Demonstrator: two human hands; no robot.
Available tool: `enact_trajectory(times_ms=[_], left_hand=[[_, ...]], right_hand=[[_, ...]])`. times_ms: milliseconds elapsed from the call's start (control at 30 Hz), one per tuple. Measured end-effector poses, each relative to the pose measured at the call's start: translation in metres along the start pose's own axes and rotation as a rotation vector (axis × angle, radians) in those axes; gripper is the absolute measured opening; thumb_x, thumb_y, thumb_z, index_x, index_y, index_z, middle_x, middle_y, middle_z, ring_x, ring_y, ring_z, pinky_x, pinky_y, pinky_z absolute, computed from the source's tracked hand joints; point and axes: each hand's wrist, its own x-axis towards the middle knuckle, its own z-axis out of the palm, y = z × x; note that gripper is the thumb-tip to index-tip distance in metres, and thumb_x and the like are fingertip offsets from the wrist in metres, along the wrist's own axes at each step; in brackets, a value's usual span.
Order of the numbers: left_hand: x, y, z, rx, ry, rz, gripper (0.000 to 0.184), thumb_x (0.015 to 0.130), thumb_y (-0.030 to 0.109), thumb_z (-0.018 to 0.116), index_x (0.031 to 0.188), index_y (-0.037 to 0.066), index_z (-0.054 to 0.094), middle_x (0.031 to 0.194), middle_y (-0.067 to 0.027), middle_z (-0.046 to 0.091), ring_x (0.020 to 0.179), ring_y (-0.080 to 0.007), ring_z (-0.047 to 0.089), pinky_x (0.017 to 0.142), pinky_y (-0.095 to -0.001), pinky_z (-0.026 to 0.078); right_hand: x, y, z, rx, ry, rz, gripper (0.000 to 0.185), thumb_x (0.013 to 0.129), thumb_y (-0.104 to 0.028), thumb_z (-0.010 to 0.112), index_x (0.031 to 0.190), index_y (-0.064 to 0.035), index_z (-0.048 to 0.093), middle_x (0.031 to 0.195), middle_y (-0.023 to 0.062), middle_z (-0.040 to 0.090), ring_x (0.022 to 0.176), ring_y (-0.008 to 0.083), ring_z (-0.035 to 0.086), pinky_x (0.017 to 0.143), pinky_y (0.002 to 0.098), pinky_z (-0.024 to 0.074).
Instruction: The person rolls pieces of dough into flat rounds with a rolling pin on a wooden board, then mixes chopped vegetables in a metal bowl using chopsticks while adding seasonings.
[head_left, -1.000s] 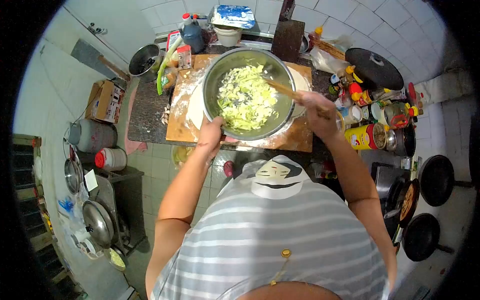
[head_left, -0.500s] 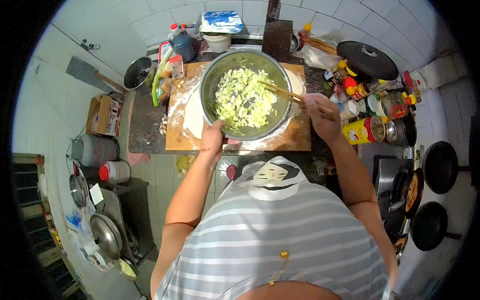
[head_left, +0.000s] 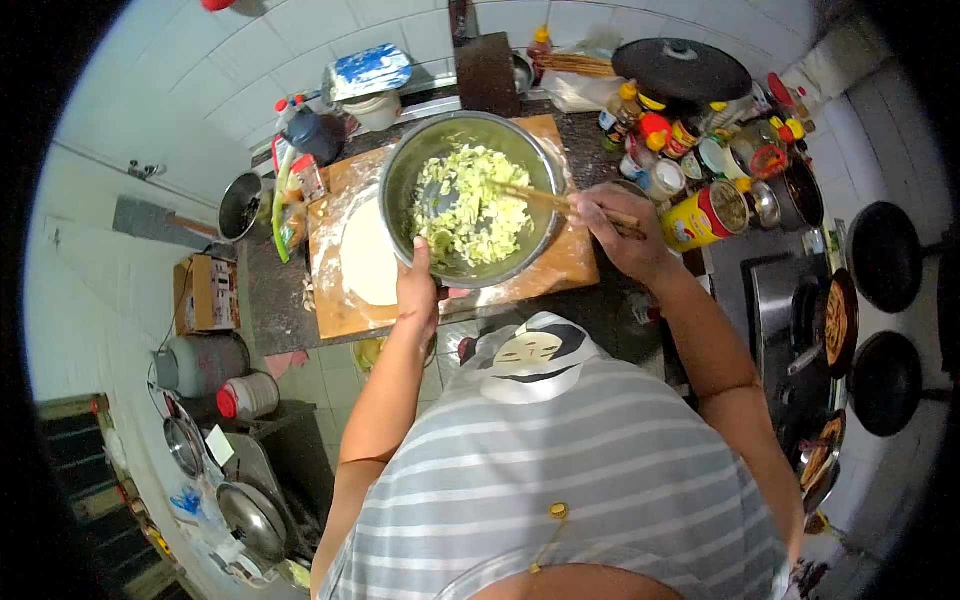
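A large steel bowl (head_left: 393,215) holds chopped pale-green vegetable (head_left: 475,220). My left hand (head_left: 417,290) grips the bowl's near-left rim, thumb over the edge. Wooden chopsticks (head_left: 548,200) are held in my right hand (head_left: 628,232), closed round them beyond the bowl's right side, and their tips reach into the vegetable. Under the bowl lies a floured wooden board (head_left: 335,318), where a round sheet of dough (head_left: 368,262) shows to the left of the bowl, partly hidden by it.
Bottles and jars crowd the right, with a yellow can (head_left: 692,222) nearest my right hand. A black lid (head_left: 682,70) lies behind them. At the left stand a small pot (head_left: 242,205) and a green stalk (head_left: 281,215). The stove (head_left: 775,300) is at the right.
The view has turned, so the board and bowl appear tilted and farther left. The chopsticks have shifted within the vegetable, and more of the dough shows left of the bowl.
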Motion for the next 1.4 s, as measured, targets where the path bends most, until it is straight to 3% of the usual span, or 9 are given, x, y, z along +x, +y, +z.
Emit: enact_trajectory(times_ms=[100, 233, 333, 433, 533, 667, 767, 967, 1400], left_hand=[[0.000, -0.006, 0.012, -0.010, -0.036, 0.005, 0.060, 0.092, 0.043, 0.045, 0.131, 0.000, 0.029, 0.122, -0.0190, 0.049, 0.094, -0.0314, 0.061, 0.057, -0.0373, 0.059], [0.005, -0.018, 0.037, -0.074, 0.013, -0.117, 0.057, 0.094, 0.042, 0.040, 0.125, -0.005, 0.034, 0.114, -0.0196, 0.054, 0.090, -0.0305, 0.062, 0.061, -0.0373, 0.058], [0.008, -0.034, 0.057, -0.255, -0.004, -0.206, 0.051, 0.096, 0.041, 0.035, 0.121, -0.002, 0.040, 0.111, -0.0169, 0.054, 0.089, -0.0285, 0.061, 0.067, -0.0356, 0.056], [0.014, -0.045, 0.064, -0.424, -0.118, -0.286, 0.046, 0.096, 0.042, 0.033, 0.117, 0.002, 0.043, 0.101, -0.0139, 0.055, 0.080, -0.0252, 0.059, 0.069, -0.0329, 0.055], [0.027, -0.063, 0.058, -0.397, -0.061, -0.277, 0.042, 0.094, 0.044, 0.038, 0.108, 0.007, 0.048, 0.093, -0.0119, 0.054, 0.074, -0.0200, 0.058, 0.068, -0.0314, 0.055], [0.016, -0.057, 0.059, -0.593, -0.040, -0.331, 0.038, 0.091, 0.043, 0.046, 0.099, 0.006, 0.053, 0.083, -0.0106, 0.061, 0.070, -0.0208, 0.063, 0.060, -0.0278, 0.057], [0.011, -0.055, 0.055, -0.517, -0.034, -0.397, 0.044, 0.090, 0.050, 0.046, 0.100, 0.007, 0.048, 0.076, -0.0105, 0.054, 0.060, -0.0164, 0.057, 0.049, -0.0214, 0.053], [-0.007, -0.042, 0.068, -0.437, 0.067, -0.335, 0.043, 0.087, 0.051, 0.049, 0.091, 0.008, 0.048, 0.070, -0.0107, 0.051, 0.054, -0.0181, 0.056, 0.043, -0.0204, 0.052], [-0.011, -0.040, 0.048, -0.270, 0.102, -0.348, 0.049, 0.088, 0.054, 0.046, 0.101, 0.007, 0.051, 0.083, -0.0047, 0.052, 0.061, -0.0139, 0.052, 0.048, -0.0212, 0.050]], right_hand=[[-0.001, 0.019, 0.000, -0.453, 0.018, -0.496, 0.014, 0.083, -0.008, 0.058, 0.094, -0.0014, 0.061, 0.084, 0.0128, 0.061, 0.072, 0.0253, 0.062, 0.063, 0.0335, 0.0528], [-0.029, -0.001, 0.016, -0.388, -0.151, -0.498, 0.014, 0.086, -0.016, 0.053, 0.090, -0.0051, 0.061, 0.084, 0.0104, 0.059, 0.077, 0.0226, 0.061, 0.063, 0.0330, 0.0533], [-0.030, -0.002, 0.040, -0.420, -0.297, -0.415, 0.020, 0.084, -0.018, 0.053, 0.097, -0.0051, 0.060, 0.099, 0.0099, 0.055, 0.095, 0.0243, 0.055, 0.081, 0.0368, 0.0463], [-0.027, 0.000, 0.037, -0.562, -0.173, -0.455, 0.025, 0.083, -0.017, 0.053, 0.104, -0.0046, 0.058, 0.108, 0.0101, 0.055, 0.103, 0.0264, 0.052, 0.087, 0.0379, 0.0417], [-0.056, 0.024, 0.001, -0.459, -0.024, -0.217, 0.028, 0.083, -0.013, 0.056, 0.109, -0.0021, 0.053, 0.112, 0.0135, 0.054, 0.103, 0.0312, 0.052, 0.092, 0.0419, 0.0388], [-0.108, 0.122, -0.053, 0.213, 0.541, 0.653, 0.050, 0.084, -0.004, 0.056, 0.127, 0.0025, 0.030, 0.080, 0.0095, 0.059, 0.065, 0.0148, 0.059, 0.061, 0.0273, 0.0503], [-0.087, 0.158, -0.062, -0.123, 0.554, 0.405, 0.068, 0.082, -0.010, 0.059, 0.136, 0.0021, 0.019, 0.081, 0.0124, 0.061, 0.069, 0.0233, 0.062, 0.059, 0.0347, 0.0496], [-0.047, 0.196, -0.075, -0.621, 0.464, 0.595, 0.032, 0.085, -0.019, 0.054, 0.111, -0.0017, 0.051, 0.085, 0.0228, 0.060, 0.077, 0.0431, 0.057, 0.069, 0.0509, 0.0451], [-0.051, 0.234, -0.069, -0.193, 0.802, 0.621, 0.022, 0.086, -0.014, 0.047, 0.098, 0.0029, 0.055, 0.089, 0.0243, 0.060, 0.078, 0.0413, 0.059, 0.071, 0.0454, 0.0462]])
